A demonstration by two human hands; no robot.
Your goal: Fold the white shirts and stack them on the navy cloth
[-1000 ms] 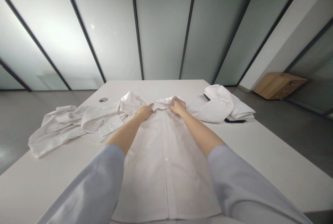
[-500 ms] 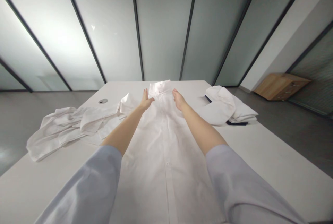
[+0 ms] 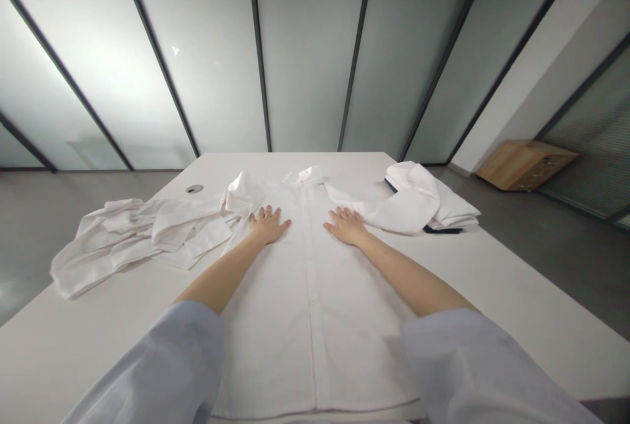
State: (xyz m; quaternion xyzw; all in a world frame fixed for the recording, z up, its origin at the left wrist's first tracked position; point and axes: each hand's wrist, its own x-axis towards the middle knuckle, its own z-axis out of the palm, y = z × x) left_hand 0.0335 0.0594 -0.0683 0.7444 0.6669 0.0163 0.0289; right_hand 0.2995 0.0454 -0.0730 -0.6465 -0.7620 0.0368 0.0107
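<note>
While the left hand (image 3: pixel 268 227) and right hand (image 3: pixel 347 227) lie spread, palms down, gripping nothing, one white shirt (image 3: pixel 270 345) extends beneath them, flat on the desk (image 3: pixel 502 299), collar (image 3: pixel 311 176) at the far end. To its left: rumpled white cloth (image 3: pixel 132 233). To its right: dark-edged white pile (image 3: pixel 453 204), folded.

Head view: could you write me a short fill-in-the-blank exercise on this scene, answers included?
The left hand and right hand lie palm ____ on the white shirt.
Crumpled white cloth lies on the table's ____ side.
The folded stack lies on its ____ side.
The wooden cabinet stands on the ____.

Missing words: down; left; right; floor.
</note>
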